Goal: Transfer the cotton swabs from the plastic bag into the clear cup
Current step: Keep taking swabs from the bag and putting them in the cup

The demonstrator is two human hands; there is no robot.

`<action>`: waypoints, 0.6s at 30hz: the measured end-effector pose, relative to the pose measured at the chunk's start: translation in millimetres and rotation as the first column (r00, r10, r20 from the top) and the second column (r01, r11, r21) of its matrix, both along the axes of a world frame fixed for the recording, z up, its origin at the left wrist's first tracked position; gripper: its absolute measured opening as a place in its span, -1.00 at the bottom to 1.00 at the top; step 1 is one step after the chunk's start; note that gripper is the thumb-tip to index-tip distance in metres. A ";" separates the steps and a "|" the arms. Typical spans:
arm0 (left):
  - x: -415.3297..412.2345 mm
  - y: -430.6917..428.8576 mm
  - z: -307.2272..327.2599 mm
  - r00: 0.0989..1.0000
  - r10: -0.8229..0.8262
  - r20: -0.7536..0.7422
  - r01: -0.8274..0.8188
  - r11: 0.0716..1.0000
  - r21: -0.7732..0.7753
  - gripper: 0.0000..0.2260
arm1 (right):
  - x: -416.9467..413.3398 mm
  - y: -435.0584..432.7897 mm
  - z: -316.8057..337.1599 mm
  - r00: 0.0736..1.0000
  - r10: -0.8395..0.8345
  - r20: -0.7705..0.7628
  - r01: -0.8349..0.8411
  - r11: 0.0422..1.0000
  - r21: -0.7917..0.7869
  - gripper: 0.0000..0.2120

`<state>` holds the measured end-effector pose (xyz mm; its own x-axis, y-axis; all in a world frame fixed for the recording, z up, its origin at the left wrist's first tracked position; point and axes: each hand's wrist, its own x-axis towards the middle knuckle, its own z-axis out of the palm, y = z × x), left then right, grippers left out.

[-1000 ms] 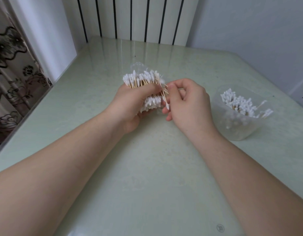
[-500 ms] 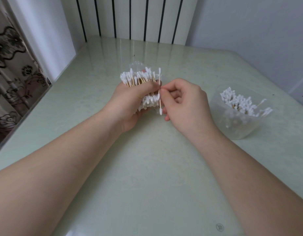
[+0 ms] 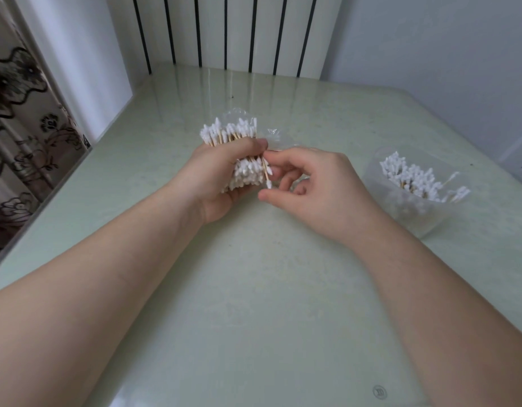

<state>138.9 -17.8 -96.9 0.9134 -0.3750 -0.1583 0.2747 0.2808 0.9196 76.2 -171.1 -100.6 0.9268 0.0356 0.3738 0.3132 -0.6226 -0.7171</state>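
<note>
Left hand (image 3: 224, 177) clamps the crinkly clear plastic bag (image 3: 270, 136) of white-tipped wooden cotton swabs (image 3: 229, 133) above the pale green surface (image 3: 268, 289), steadying it so the right hand (image 3: 309, 183) can pinch one swab (image 3: 267, 174) free for the clear plastic cup (image 3: 412, 201), part-filled, well right.
</note>
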 end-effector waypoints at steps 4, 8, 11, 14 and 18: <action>-3.0 -2.2 0.6 0.992 -0.126 0.025 0.125 0.991 0.054 -0.83 | -1.1 -6.8 5.2 0.999 -0.043 0.017 0.041 0.993 0.111 -0.72; -3.4 -1.3 0.8 0.984 -0.179 0.001 0.178 0.982 0.057 -0.85 | -2.4 -12.6 6.6 0.996 -0.085 0.000 0.085 0.996 -0.003 -0.29; -6.4 1.3 2.3 0.958 -0.286 -0.010 0.286 0.957 0.039 -0.66 | -4.5 -16.0 11.5 0.998 -0.001 -0.064 -0.001 1.000 -0.029 -0.03; -7.8 2.3 2.5 0.945 -0.328 -0.001 0.328 0.944 0.035 -0.76 | -7.4 -14.8 12.9 0.997 -0.010 -0.075 0.007 0.999 -0.043 -0.12; -7.8 0.6 0.6 0.945 -0.327 0.003 0.326 0.945 0.011 -0.79 | -9.1 -14.2 12.0 0.999 -0.021 -0.042 0.019 0.999 -0.038 -0.14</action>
